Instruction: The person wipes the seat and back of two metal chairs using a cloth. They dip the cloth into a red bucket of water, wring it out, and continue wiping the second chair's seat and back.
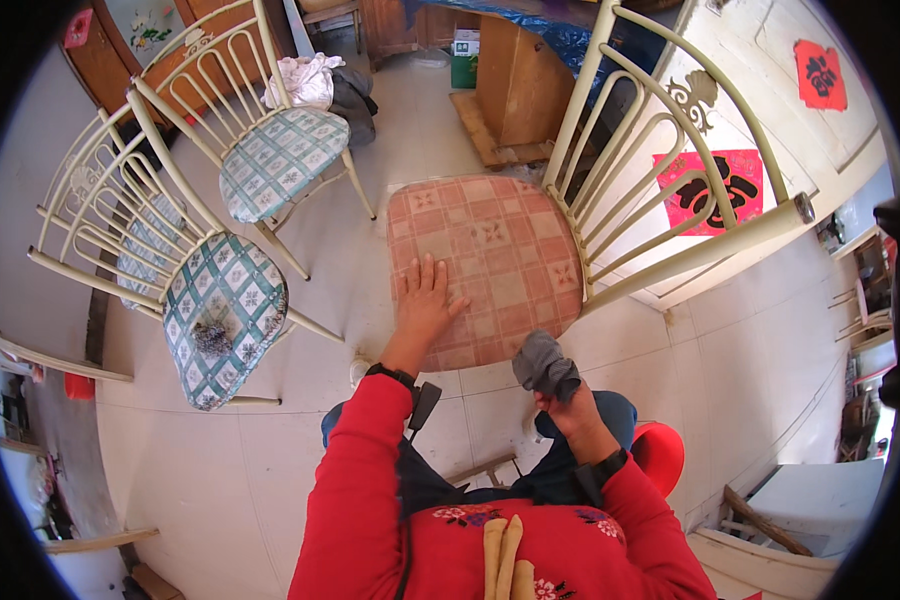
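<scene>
My left hand [425,300] lay open on one pink seat [495,230], near-left side; right hand [568,408] gripped one grey cloth [544,365]. Three teal seats [285,160] stood left.

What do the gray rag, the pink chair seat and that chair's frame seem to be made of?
Gray rag: soft matte fabric, judging by its bunched folds.
Pink seat: checked covering, vinyl or cloth; the print shows, the texture doesn't.
Chair frame: probably cream-painted metal tubing, given its slim, smoothly bent bars.
</scene>
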A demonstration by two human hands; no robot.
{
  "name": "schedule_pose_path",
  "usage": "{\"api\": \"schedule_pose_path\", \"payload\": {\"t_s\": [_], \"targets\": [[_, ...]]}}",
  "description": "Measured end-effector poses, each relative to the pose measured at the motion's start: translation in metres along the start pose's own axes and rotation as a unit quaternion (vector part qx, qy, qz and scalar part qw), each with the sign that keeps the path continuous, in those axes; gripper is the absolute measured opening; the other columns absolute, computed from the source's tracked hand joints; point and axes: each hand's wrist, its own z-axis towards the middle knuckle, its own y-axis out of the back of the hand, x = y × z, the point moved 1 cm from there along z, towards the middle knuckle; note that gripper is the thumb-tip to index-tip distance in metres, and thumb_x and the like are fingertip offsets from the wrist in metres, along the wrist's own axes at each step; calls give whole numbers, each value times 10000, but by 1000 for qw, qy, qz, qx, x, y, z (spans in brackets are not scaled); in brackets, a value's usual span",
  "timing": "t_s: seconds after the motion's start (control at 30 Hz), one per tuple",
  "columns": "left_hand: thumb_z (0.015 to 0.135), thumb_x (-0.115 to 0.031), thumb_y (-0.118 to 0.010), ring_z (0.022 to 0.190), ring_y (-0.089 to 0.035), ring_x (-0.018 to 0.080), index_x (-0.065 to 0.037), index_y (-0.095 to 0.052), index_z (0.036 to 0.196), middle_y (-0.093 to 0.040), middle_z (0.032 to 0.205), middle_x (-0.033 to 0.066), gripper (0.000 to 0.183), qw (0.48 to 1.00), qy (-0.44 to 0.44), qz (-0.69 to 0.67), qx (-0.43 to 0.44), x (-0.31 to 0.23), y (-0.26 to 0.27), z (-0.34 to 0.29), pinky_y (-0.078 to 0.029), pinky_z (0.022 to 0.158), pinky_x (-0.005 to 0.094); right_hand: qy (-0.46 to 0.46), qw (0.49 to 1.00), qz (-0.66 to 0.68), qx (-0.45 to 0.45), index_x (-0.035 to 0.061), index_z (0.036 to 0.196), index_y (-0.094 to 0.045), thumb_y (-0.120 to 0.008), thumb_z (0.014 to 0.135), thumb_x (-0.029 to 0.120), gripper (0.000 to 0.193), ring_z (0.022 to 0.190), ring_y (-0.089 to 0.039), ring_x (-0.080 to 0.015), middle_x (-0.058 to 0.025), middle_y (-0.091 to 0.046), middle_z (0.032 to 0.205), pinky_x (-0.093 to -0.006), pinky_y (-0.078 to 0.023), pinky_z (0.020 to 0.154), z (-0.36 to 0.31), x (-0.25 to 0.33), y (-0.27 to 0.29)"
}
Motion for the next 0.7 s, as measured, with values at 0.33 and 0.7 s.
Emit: {"api": "schedule_pose_path", "payload": {"t_s": [0.33, 0.7], "targets": [[797, -453, -643, 1381, -270, 353, -133, -498, 1357, -341, 1488, 133, 661, 996, -19, -71, -59, -1, 2, -39, -172, 1120, 538, 485, 430, -757, -82, 207, 1155, -651, -692, 777, 133, 388, 1046, -577, -312, -179, -534, 1188, -389, -517, 810, 64, 36, -72], [754, -422, -694, 1350, -302, 394, -94, -541, 1301, -368, 1461, 174, 656, 993, -25, -115, -32, -1, 18, -33, -196, 1098, 554, 418, 511, -747, -80, 224, 1074, -689, -663, 784, 146, 302, 947, -609, -343, -155, -587, 1062, -440, -510, 796, 244, 117, -156]]}}
